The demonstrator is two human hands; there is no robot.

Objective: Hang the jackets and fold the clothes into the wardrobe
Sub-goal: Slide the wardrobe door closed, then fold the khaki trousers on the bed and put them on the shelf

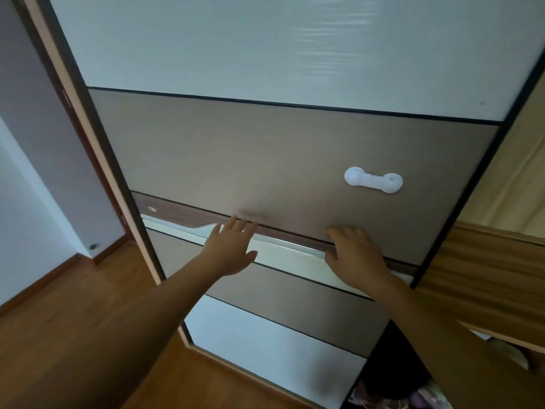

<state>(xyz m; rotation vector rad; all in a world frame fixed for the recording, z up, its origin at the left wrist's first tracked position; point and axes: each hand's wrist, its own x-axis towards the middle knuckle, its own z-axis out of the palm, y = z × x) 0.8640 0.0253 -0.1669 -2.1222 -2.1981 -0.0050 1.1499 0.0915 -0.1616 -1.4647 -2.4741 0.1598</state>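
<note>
The wardrobe's sliding door (265,149) fills most of the view, made of white panels at the top and bottom with taupe panels between them. A handle rail (283,246), a dark wood band above a pale metal strip, crosses the door from left to right. The left hand (233,249) lies flat against the door with its fingers spread and straight. Its fingertips reach the wood band and its palm covers the metal strip. The right hand (354,255) sits further right on the same rail with its knuckles raised and its fingers bent. Its fingertips touch the lower edge of the taupe panel and its thumb is on the metal strip, so it seems to grip the rail, though the hand hides the contact itself. A white plastic latch (373,180) is stuck to the taupe panel above the right hand, well apart from both hands. Right of the door's dark edge the wardrobe stands open. A wooden board (486,261) runs across there, with a dark opening (395,358) below it. At the near bottom of that opening lies some patterned fabric (418,398), probably clothes, too blurred to tell more. On the left are a wooden floor (73,335) and a pale wall (23,202).
</note>
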